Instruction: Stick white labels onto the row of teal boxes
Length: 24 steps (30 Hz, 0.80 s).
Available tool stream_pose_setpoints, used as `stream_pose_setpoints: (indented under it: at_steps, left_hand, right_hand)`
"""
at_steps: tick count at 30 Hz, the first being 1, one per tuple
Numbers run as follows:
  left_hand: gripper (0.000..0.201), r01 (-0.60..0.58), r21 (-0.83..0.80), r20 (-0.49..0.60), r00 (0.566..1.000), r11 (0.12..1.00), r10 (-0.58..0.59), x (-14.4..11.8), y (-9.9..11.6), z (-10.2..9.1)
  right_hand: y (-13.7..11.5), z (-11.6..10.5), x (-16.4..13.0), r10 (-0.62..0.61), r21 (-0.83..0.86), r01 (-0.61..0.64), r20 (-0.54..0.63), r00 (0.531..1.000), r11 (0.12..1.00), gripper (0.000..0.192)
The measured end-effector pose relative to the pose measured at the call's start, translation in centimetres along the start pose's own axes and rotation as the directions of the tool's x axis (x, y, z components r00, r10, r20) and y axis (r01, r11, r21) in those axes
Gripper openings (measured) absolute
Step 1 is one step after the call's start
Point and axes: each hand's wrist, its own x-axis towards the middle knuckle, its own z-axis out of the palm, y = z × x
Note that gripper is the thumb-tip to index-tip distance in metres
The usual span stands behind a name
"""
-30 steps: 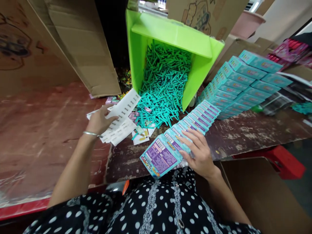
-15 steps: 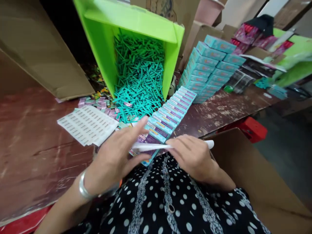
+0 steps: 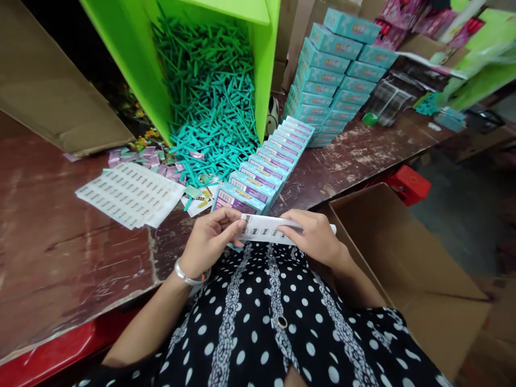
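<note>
I have lifted one label sheet (image 3: 266,230) off the pile (image 3: 131,194); my left hand (image 3: 209,242) and right hand (image 3: 314,236) now pinch its ends, above the nearest teal box (image 3: 236,200).

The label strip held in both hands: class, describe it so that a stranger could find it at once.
Start at the tipped green bin of teal sticks and follow the row of teal boxes toward the person. Just past the nearest box, the left hand and right hand hold a narrow white label strip, lifted, unlike the sheets lying flat.
</note>
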Motion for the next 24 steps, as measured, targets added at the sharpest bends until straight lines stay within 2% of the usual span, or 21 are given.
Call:
stream_pose_setpoints:
  at_steps: [3, 6, 10, 13, 16, 20, 24]
  left_hand:
    - [0.032, -0.029, 0.012, -0.014, 0.999, 1.0, 0.029, -0.2, -0.4, 0.3]
    - [0.028, -0.041, 0.045, -0.004, 0.999, 0.998, 0.041, -0.6, -0.6, 0.5]
    - [0.024, -0.074, 0.086, 0.024, 0.997, 0.993, 0.073, -1.0, -0.5, 0.4]
    - [0.026, -0.048, 0.058, 0.02, 0.999, 0.997, 0.047, -1.1, -0.7, 0.1]
    - [0.032, 0.009, 0.017, 0.006, 1.0, 1.0, -0.009, -1.1, -1.1, -0.4]
    - [0.041, 0.077, -0.015, 0.014, 0.997, 0.997, -0.077, -1.2, -1.7, -1.4]
    - [0.047, 0.129, -0.023, 0.045, 0.991, 0.991, -0.128, -1.4, -1.7, -2.8]
  right_hand:
    - [-0.8, 0.1, 1.1, -0.063, 0.006, 0.063, -0.04, 0.997, 0.998, 0.013]
    - [-1.7, 0.7, 2.6, -0.089, 0.094, 0.097, -0.087, 0.992, 0.991, 0.015]
    - [-2.1, 2.2, 4.4, -0.088, 0.21, 0.101, -0.066, 0.994, 0.973, 0.011]
    - [-2.0, 3.3, 5.1, -0.119, 0.26, 0.14, -0.096, 0.988, 0.955, 0.012]
    - [-1.8, 4.2, 5.3, -0.236, 0.187, 0.263, -0.154, 0.959, 0.946, 0.016]
    - [-1.6, 5.4, 5.5, -0.413, 0.022, 0.428, -0.219, 0.884, 0.904, 0.014]
    - [-1.3, 6.4, 6.1, -0.465, 0.04, 0.49, -0.251, 0.849, 0.871, 0.012]
